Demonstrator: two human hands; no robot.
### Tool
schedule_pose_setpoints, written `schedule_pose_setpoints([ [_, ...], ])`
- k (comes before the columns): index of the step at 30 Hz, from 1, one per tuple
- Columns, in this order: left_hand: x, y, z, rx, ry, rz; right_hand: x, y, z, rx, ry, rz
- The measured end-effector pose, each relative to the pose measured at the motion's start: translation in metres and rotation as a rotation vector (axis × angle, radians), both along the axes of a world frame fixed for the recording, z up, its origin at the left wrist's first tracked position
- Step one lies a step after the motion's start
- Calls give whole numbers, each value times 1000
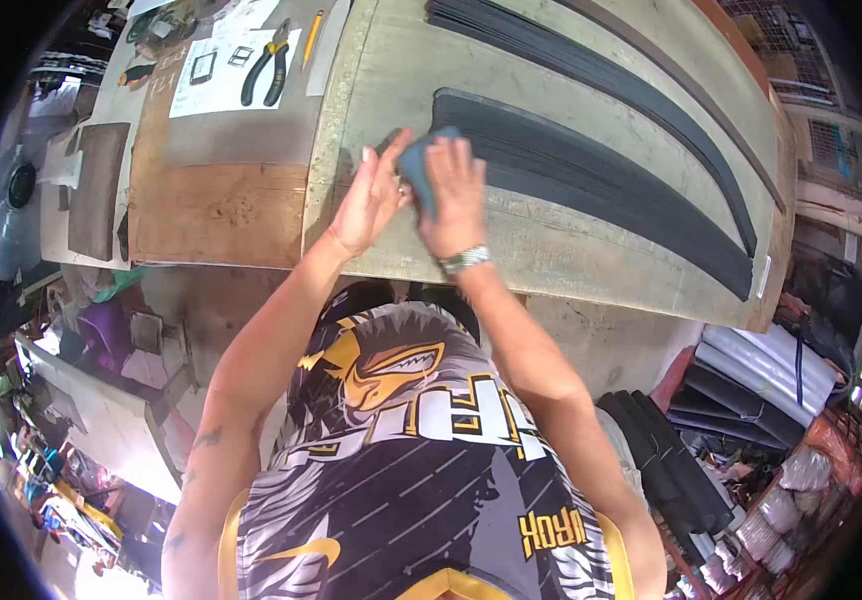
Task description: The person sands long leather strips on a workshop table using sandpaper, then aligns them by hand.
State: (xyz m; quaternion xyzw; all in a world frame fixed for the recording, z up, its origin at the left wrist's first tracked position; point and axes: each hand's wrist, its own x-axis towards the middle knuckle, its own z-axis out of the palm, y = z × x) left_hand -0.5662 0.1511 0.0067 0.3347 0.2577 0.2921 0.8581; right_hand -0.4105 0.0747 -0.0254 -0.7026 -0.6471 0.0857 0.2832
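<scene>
My right hand (454, 200), slightly blurred by motion and with a metal-banded watch (465, 260) at its wrist, lies over a blue-grey pad (417, 170) that looks like a folded cloth or sponge. The pad shows at the left and top of the palm, at the left end of a stack of long dark curved strips (571, 180). Beside it is my left hand (371, 200), turned on edge with fingers stretched out and fingertips right at the pad. Both hands are over the pale worktable (381, 110).
Farther back lies a second bundle of dark curved strips (601, 65). Black-and-yellow pliers (269, 75), a paper with drawings (213, 75) and a yellow pencil (314, 38) sit at the upper left. Rolls of material (751, 375) are stacked below the table's right end.
</scene>
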Motion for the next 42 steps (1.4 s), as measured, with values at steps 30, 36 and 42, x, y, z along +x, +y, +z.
schedule_pose_setpoints([
  [30, 11, 39, -4, -72, -3, 29, 9, 47, 8, -22, -10, 69],
  [36, 2, 45, -1, -105, -23, 24, 232, -75, 1, 23, -424, -271],
  [42, 9, 43, 2, -99, -5, 13, 73, -7, 17, -100, -197, -200],
])
